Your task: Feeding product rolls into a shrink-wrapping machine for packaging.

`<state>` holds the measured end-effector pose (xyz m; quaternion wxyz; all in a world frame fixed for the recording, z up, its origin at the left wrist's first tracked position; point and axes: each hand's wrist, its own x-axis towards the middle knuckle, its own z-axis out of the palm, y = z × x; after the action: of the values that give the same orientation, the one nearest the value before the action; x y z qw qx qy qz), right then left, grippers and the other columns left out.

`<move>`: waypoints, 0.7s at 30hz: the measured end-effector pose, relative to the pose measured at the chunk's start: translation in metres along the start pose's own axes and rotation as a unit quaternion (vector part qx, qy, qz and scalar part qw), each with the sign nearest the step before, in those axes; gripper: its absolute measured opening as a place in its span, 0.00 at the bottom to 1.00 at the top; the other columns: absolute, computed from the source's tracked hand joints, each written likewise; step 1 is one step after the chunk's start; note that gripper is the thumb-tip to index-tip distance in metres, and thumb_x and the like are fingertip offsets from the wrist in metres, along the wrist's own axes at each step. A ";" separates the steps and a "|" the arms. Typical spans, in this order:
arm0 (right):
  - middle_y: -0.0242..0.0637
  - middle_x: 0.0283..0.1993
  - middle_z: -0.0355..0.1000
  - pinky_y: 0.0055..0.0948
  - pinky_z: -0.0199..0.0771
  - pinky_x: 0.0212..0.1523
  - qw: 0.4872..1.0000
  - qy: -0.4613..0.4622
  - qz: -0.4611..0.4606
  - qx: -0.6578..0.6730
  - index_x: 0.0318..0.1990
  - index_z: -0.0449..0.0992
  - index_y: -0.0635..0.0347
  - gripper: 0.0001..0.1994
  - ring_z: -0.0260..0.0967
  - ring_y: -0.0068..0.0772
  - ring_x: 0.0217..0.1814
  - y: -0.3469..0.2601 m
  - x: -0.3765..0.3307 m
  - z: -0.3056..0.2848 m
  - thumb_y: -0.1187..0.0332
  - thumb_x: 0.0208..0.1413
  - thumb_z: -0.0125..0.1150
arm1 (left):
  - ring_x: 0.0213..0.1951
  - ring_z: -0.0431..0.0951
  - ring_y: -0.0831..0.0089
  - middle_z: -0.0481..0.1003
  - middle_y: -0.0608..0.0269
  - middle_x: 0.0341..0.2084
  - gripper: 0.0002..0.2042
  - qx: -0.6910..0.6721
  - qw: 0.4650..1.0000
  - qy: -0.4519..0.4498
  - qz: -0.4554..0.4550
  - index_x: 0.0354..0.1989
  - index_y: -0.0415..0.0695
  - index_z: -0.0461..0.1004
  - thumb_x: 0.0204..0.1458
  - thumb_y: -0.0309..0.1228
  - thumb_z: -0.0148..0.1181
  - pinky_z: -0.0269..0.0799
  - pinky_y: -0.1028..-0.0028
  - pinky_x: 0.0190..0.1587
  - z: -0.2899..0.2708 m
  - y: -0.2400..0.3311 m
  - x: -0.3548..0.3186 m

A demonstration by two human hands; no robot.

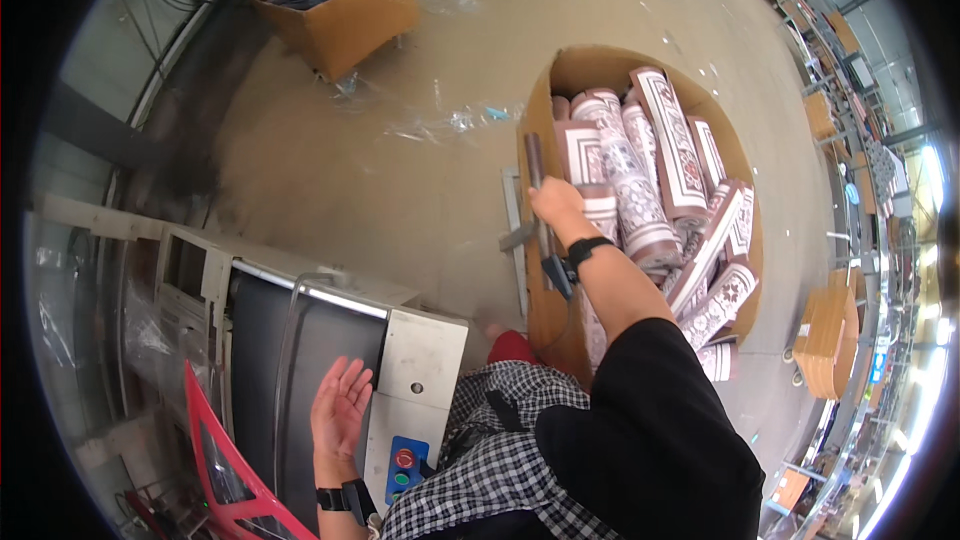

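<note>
My right hand [558, 202] reaches to the left rim of a large cardboard box [742, 130], its fingers closed around a narrow dark brown roll [534, 158] that lies along that rim. Rolled mats [635, 195] with a brown, white and floral pattern fill the box, some standing up and some slanting across others. My left hand [342, 406] is empty, palm up and fingers stretched out. It hovers over the black conveyor belt [258, 360] of a machine, beside the pale metal side panel [425, 355]. Both wrists wear black bands.
A blue control box [405, 468] with red and green buttons sits on the machine near me. A red frame [225, 460] stands at lower left. Another cardboard box [365, 25] holds bluish-grey material at the far left. Clear plastic scraps [460, 122] litter the floor; shelving lines the right.
</note>
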<state>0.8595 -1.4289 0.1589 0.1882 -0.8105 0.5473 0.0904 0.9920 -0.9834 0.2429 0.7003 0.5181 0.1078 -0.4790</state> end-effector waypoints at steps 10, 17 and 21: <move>0.53 0.44 0.71 0.42 0.67 0.49 0.996 -0.031 -0.034 0.078 0.43 0.73 0.66 0.23 0.68 0.52 0.48 0.023 0.018 0.012 0.52 0.51 0.54 | 0.61 0.58 0.63 0.56 0.48 0.60 0.29 0.211 0.941 -0.254 -0.080 0.63 0.38 0.49 0.56 0.37 0.50 0.53 0.68 0.61 0.154 -0.080 0.100; 0.47 0.48 0.68 0.39 0.62 0.54 0.919 0.231 -0.257 0.191 0.46 0.70 0.61 0.18 0.63 0.48 0.51 0.140 -0.081 -0.022 0.64 0.47 0.58 | 0.63 0.54 0.59 0.52 0.46 0.62 0.33 0.428 0.888 -0.161 0.044 0.64 0.41 0.47 0.54 0.42 0.53 0.52 0.65 0.61 0.241 -0.155 0.208; 0.44 0.47 0.68 0.41 0.62 0.53 0.957 0.217 -0.176 0.072 0.43 0.71 0.59 0.18 0.63 0.49 0.51 0.285 -0.141 -0.036 0.67 0.42 0.63 | 0.56 0.62 0.51 0.62 0.39 0.53 0.31 0.653 0.715 -0.112 0.225 0.62 0.43 0.54 0.50 0.37 0.56 0.59 0.63 0.56 0.265 -0.171 0.217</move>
<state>0.5407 -1.4177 0.1829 0.1353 -0.8783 0.4290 -0.1619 0.8793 -1.3252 0.1123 0.2819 0.7983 -0.4302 -0.3133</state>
